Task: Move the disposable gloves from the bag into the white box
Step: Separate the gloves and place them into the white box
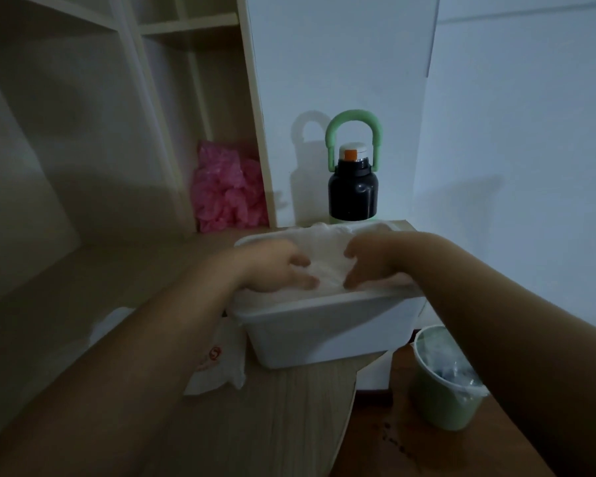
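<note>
The gloves (327,258) lie heaped in the box (324,335), which sits long side left-to-right at the table's (289,418) right edge. They fill the gap between the left hand (276,270) and right hand (370,266), both reaching in over the near rim and equally close. Each hand's fingers bend down into the heap, but in this dim view I cannot tell whether they pinch it or only press. The bag (221,366) lies slack by the box's near-left corner, under the left forearm, so the left hand seems nearer if more must be fetched.
</note>
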The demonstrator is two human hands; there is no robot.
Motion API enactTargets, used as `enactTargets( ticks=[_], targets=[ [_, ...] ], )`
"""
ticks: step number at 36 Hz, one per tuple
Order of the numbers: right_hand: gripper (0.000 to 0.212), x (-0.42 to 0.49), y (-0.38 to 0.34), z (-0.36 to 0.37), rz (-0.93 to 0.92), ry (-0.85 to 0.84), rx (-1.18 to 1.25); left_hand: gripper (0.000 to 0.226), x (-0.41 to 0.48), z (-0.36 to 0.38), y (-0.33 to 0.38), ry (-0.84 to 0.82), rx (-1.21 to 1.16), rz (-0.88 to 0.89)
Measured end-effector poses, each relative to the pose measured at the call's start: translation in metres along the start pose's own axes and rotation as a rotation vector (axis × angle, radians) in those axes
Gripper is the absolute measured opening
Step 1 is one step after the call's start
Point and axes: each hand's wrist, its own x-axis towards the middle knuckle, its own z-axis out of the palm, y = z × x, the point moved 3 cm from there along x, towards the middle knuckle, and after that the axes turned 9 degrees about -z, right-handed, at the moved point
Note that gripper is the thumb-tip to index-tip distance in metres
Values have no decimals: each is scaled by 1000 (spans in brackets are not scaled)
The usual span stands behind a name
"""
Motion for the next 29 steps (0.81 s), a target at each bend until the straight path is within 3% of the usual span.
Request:
enactTargets(
  ticks=[6,16,19,22,26,29],
  targets=[
    [49,-18,-41,-32,-128,401,219,43,-43,-31,-33,352,-479,93],
    [21,-25,-190,-10,-437,716,493,17,-119,4,-146,677,-716,-106],
    [18,-20,-228,14,-517,676,550,21,-138,30,-188,716,-729,-272],
    [30,-2,-251,48,-494,482,556,29,-149,59,-222,692,-694,-421],
    [54,24,-264,93,-401,285,573,40,-146,95,-236,583,-659,-492],
    [61,39,-265,117,-294,193,649,39,-138,115,-239,579,-615,-489]
  ],
)
